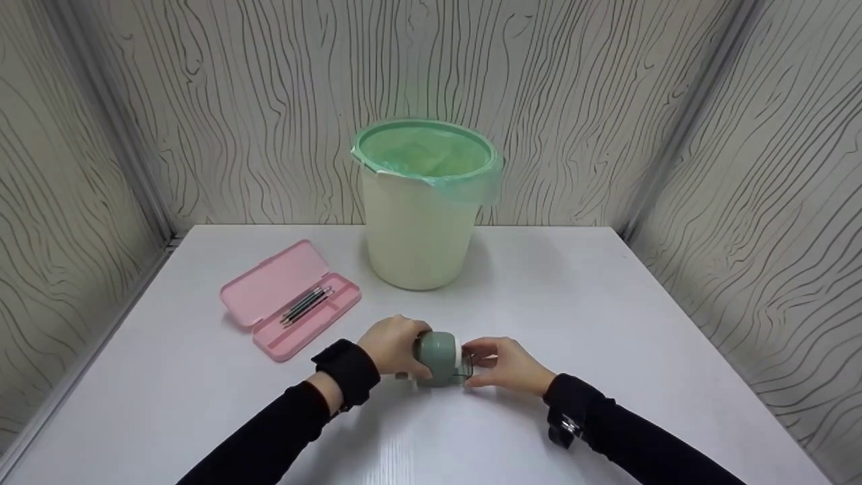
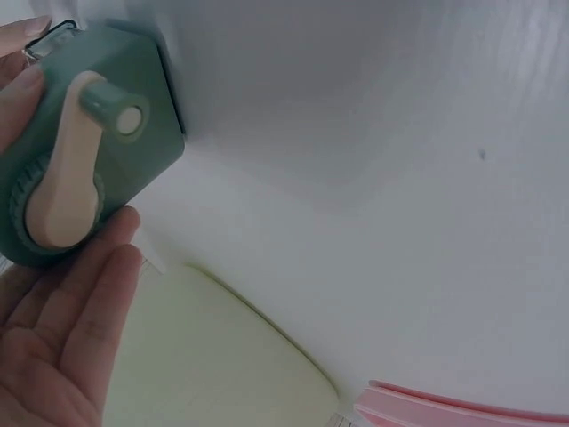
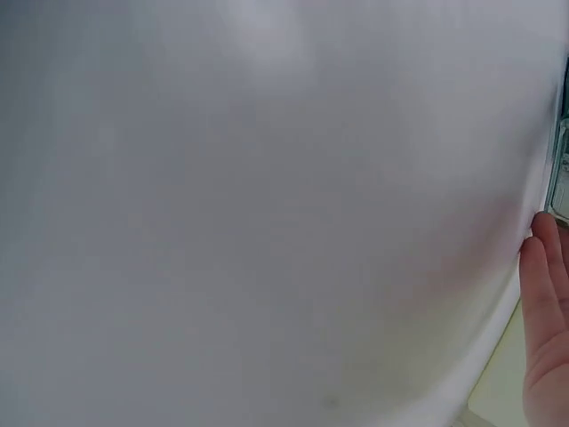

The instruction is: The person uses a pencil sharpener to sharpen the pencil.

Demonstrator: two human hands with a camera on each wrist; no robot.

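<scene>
A green hand-crank pencil sharpener is on the white table, gripped around its body by my left hand. In the left wrist view its beige crank with a green knob faces the camera. At the sharpener's other end, my right hand pinches a clear shavings drawer between thumb and fingers. The drawer juts partly from the body. Only the right hand's fingers and the drawer's edge show at the right of the right wrist view.
Behind the hands stands a pale bin with a green rim and a thin liner bag. To the left, a pink pencil case lies open with several pencils in it. Patterned panels enclose the table on three sides.
</scene>
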